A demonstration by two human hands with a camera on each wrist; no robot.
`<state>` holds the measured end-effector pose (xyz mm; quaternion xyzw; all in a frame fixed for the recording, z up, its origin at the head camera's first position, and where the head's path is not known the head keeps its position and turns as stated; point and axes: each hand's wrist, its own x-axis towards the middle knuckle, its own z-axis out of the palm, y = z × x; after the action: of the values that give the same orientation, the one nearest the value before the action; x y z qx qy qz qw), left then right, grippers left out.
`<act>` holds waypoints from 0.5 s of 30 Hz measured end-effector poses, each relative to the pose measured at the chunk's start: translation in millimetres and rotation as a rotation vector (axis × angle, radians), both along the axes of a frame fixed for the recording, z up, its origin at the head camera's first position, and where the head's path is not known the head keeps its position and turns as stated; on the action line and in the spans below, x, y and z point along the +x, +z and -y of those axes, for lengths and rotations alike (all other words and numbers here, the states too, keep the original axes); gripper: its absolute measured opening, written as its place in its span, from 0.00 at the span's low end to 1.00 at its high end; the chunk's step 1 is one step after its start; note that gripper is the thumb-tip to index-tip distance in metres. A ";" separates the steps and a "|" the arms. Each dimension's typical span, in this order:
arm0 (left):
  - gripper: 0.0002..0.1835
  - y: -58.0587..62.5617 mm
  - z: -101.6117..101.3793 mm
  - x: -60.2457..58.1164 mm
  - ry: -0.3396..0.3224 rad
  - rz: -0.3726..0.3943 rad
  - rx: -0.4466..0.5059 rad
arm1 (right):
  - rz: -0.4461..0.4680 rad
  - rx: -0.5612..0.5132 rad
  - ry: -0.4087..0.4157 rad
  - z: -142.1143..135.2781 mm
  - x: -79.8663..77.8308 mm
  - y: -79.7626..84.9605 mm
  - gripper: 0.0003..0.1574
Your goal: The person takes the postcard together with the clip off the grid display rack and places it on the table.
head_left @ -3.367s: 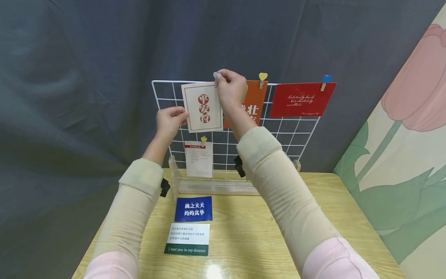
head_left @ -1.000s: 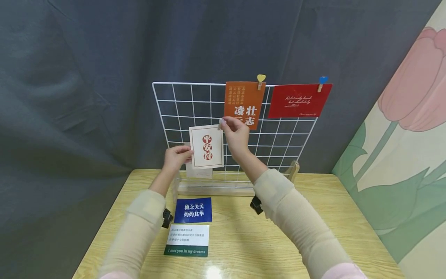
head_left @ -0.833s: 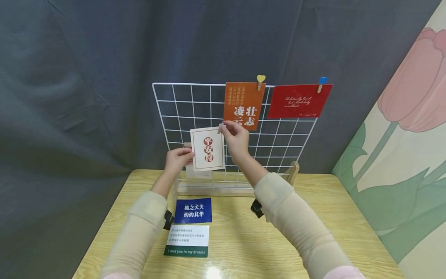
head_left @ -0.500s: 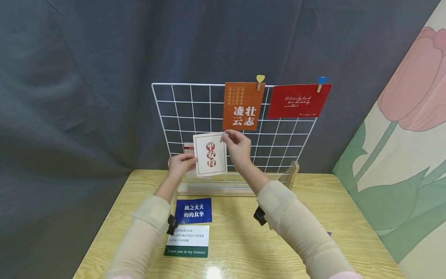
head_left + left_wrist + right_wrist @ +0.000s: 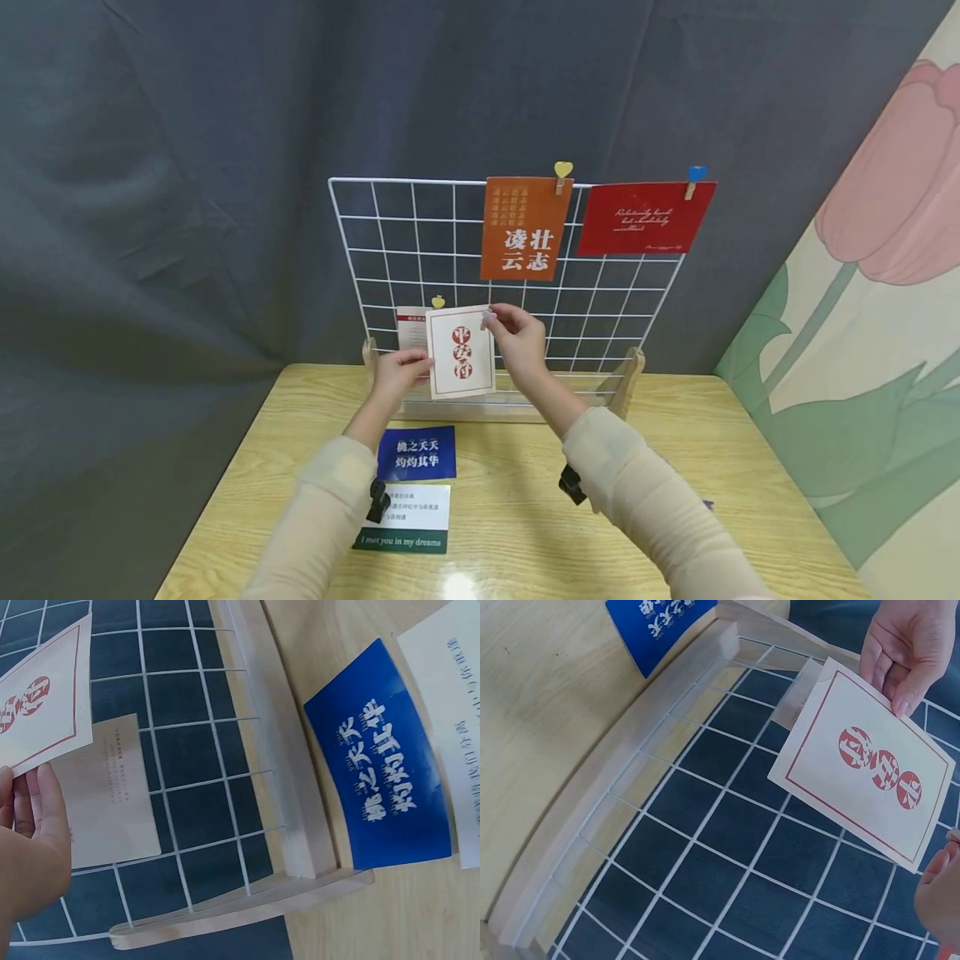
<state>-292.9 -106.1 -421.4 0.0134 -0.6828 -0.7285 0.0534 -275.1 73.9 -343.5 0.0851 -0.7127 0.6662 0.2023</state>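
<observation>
A cream card [image 5: 462, 352] with a red border and red round characters is held up in front of the white wire grid [image 5: 453, 237]. My left hand [image 5: 397, 375] pinches its left edge between thumb and fingers, as the left wrist view also shows. At the top right corner my right hand [image 5: 527, 346] pinches a small clothespin [image 5: 487, 319] with a pale head. The card overlaps a smaller printed card [image 5: 412, 329] behind it, fixed to the grid by a yellow-heart clothespin [image 5: 438, 302]. In the right wrist view the card's face [image 5: 862, 769] shows whole.
An orange card [image 5: 525, 225] and a red card [image 5: 645, 218] hang from the grid's top rail on clothespins. A blue card [image 5: 417, 452] and a white-and-green card [image 5: 412, 533] lie on the wooden table [image 5: 540, 517]. The grid stands on a wooden base [image 5: 517, 412]; a dark curtain [image 5: 225, 167] hangs behind.
Both hands have brought the cream card down from the grid's top rail and slightly right. The orange card is now fully uncovered, and the lower card's yellow-heart clothespin shows again.
</observation>
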 end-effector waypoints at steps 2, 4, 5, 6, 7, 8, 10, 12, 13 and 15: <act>0.06 -3.3 -1.7 0.5 -0.001 0.005 -0.002 | 0.000 0.009 -0.007 -1.2 0.9 -2.8 0.12; 0.07 -6.6 -3.2 1.3 -0.001 0.020 -0.004 | 0.008 0.002 -0.005 -2.3 1.8 -5.8 0.11; 0.08 5.8 -8.5 12.6 0.030 0.062 -0.030 | 0.008 -0.008 -0.001 -2.8 2.2 -7.4 0.12; 0.09 4.8 -9.3 13.4 0.031 0.077 -0.026 | 0.009 -0.019 0.004 -3.3 2.5 -8.9 0.12; 0.10 3.7 -9.8 14.5 0.029 0.082 -0.021 | 0.013 -0.032 0.008 -3.8 2.9 -10.3 0.12; 0.10 2.8 -10.2 15.8 0.028 0.088 -0.019 | 0.019 -0.044 0.010 -4.2 3.4 -11.8 0.12; 0.10 0.5 -11.0 18.0 0.021 0.093 -0.006 | 0.030 -0.056 0.009 -5.2 4.3 -14.8 0.12; 0.10 -2.8 -11.2 19.7 0.014 0.095 0.004 | 0.038 -0.052 0.003 -6.3 5.4 -18.0 0.12; 0.10 -4.4 -11.7 20.5 0.012 0.091 0.007 | 0.041 -0.050 0.001 -7.0 5.6 -20.2 0.12; 0.10 -8.4 -12.8 21.5 0.012 0.098 0.010 | 0.045 -0.052 -0.002 -8.4 6.9 -24.3 0.11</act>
<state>-271.4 -93.4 -429.8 0.0536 -0.6810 -0.7299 0.0243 -268.2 82.3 -367.8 0.0641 -0.6996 0.6860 0.1891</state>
